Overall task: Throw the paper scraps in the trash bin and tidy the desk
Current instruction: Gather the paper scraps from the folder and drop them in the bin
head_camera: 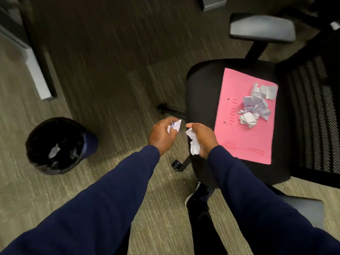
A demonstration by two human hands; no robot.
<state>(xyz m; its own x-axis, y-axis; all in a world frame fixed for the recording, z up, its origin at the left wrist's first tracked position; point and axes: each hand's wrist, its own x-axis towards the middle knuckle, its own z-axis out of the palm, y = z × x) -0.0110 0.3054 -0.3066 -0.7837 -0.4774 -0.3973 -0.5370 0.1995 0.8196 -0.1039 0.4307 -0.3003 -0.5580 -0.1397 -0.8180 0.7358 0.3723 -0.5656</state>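
My left hand (161, 134) grips a crumpled white paper scrap (174, 126) over the carpet. Just to its right, my right hand (204, 138) holds another crumpled scrap (193, 142) at the front edge of the chair seat. A pile of several crumpled paper scraps (254, 107) lies on a pink folder (239, 137) on the black office chair seat (198, 89). The round black trash bin (60, 146) stands on the floor to the left, lined with a dark bag, with a few white scraps inside.
The chair's mesh back (316, 111) and grey armrest (261, 27) rise at the right. Its wheeled legs (175, 164) stick out under the seat. A desk leg (42, 70) stands at the upper left. My shoe (197, 196) is on the carpet below the chair.
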